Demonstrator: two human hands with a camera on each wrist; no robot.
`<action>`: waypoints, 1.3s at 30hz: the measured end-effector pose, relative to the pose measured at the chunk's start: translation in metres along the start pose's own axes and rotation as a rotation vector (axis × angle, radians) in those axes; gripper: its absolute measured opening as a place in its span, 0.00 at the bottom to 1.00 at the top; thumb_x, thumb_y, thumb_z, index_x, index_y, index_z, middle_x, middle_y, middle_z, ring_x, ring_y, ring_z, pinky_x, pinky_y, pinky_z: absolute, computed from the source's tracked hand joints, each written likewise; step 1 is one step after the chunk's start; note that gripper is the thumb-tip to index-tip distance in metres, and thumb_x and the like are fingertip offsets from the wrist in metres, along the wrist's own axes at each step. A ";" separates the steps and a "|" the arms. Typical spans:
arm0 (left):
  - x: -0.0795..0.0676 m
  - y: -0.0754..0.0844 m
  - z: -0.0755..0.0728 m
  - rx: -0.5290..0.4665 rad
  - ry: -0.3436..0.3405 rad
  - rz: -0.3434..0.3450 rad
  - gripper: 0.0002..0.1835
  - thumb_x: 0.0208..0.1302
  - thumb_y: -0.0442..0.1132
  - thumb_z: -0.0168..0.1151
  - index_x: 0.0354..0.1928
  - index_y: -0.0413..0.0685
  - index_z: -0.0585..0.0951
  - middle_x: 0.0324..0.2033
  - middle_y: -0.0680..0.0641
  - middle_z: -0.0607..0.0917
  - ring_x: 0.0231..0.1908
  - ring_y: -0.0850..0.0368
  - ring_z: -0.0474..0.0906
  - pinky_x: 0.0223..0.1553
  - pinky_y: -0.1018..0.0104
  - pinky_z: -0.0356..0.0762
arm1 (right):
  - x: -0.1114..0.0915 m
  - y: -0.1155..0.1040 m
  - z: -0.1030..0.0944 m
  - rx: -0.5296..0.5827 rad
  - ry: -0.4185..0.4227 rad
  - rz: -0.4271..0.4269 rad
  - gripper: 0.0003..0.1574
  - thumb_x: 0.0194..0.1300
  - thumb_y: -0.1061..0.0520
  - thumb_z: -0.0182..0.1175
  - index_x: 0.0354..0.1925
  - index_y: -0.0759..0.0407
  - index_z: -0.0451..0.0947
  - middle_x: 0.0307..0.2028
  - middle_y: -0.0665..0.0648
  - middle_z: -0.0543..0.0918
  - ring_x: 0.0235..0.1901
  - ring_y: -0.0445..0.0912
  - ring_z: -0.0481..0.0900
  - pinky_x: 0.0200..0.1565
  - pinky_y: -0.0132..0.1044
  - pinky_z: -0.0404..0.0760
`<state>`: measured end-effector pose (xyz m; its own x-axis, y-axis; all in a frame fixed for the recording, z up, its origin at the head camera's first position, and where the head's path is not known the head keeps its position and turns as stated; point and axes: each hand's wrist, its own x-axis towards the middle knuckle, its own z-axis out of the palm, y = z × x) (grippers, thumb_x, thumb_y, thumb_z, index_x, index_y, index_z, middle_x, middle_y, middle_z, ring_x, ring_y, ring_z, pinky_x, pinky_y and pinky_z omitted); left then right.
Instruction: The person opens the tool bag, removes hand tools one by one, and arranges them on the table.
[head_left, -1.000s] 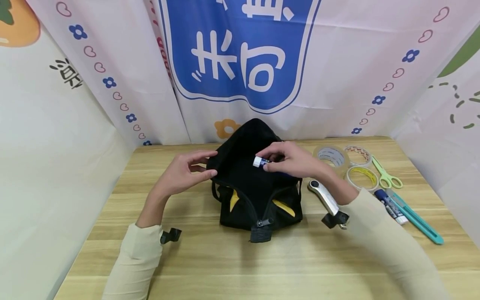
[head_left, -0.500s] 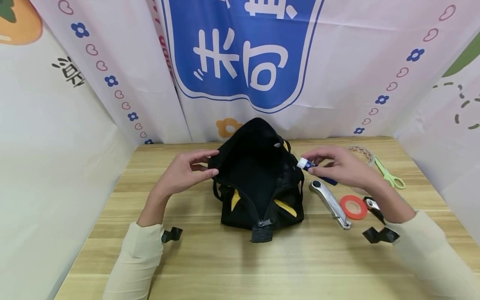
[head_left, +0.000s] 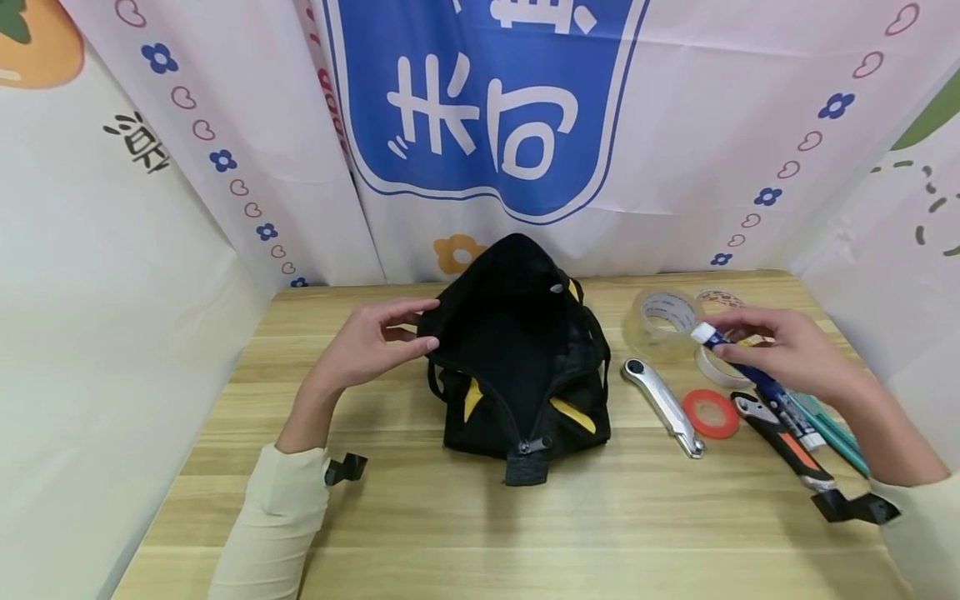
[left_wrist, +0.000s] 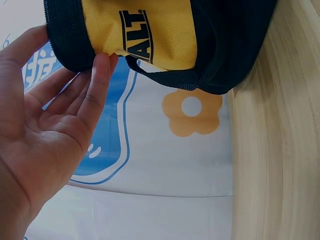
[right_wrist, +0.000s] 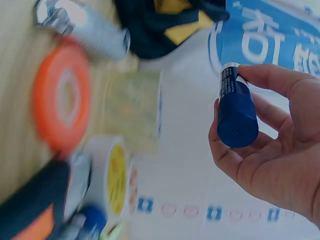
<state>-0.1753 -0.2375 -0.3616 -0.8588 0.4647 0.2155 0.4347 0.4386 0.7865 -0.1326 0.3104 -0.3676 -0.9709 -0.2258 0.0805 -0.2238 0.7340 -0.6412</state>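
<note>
A black bag with yellow patches point(head_left: 498, 429) stands unzipped on the wooden table, its mouth gaping toward me. At the left side of that opening, my left hand point(head_left: 378, 343) pinches the rim between thumb and fingers; the left wrist view shows the hand point(left_wrist: 60, 110) beside a yellow panel with black lettering. Over on the right, my right hand point(head_left: 795, 350) holds a blue glue stick with a white end point(right_wrist: 236, 112) between thumb and fingers, raised above the other stationery. The bag's dark interior shows little detail.
Right of the bag lie a silver utility knife point(head_left: 662, 404), a red tape roll point(head_left: 710, 413), a black-and-orange utility knife point(head_left: 783, 442) and another glue stick point(head_left: 798, 421). Clear tape point(head_left: 645, 325) sits behind them. A teal cutter point(head_left: 843, 446) is partly behind the right wrist.
The right hand has carried the glue stick out from over the bag's opening, rightward to above the stationery. The left hand keeps its place on the bag's rim.
</note>
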 end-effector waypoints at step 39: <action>0.000 -0.001 0.001 0.009 0.002 0.006 0.28 0.69 0.35 0.75 0.70 0.43 0.82 0.67 0.40 0.84 0.58 0.44 0.85 0.58 0.56 0.89 | -0.070 0.114 -0.004 -0.121 0.019 0.311 0.35 0.76 0.52 0.68 0.67 0.77 0.74 0.57 0.82 0.82 0.34 0.20 0.75 0.30 0.30 0.85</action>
<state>-0.1758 -0.2371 -0.3632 -0.8570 0.4653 0.2214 0.4420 0.4428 0.7801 -0.0902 0.4127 -0.4436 -0.9954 0.0319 -0.0898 0.0758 0.8369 -0.5420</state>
